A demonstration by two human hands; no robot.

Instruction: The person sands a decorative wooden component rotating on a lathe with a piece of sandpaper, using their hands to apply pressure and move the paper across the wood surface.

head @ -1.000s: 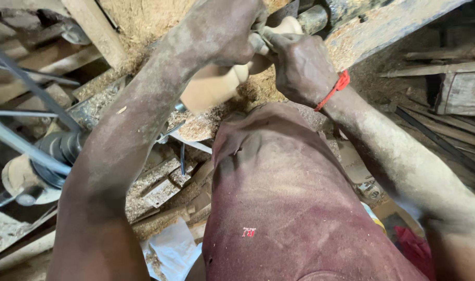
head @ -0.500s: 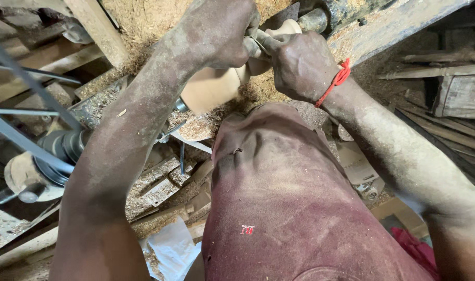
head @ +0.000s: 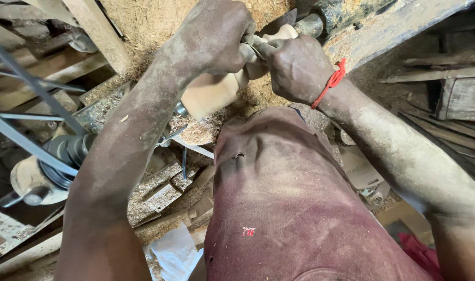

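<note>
Both hands are closing tight around a slim metal turning tool (head: 252,48): the left hand (head: 216,36) is clamping down over it from the left, and the right hand (head: 294,67), with a red string (head: 328,83) at the wrist, is pinching it from the right. The tool's tip is meeting a pale wooden workpiece (head: 214,93) that's sitting on the lathe just past the hands, toward the far side. Looks to me like the shaping cut is mid-way, so the next move probably calls for a steady grip and easing along the wood. Sawdust (head: 144,21) is piling everywhere, and a belt pulley (head: 66,153) is sitting off at the left.
</note>
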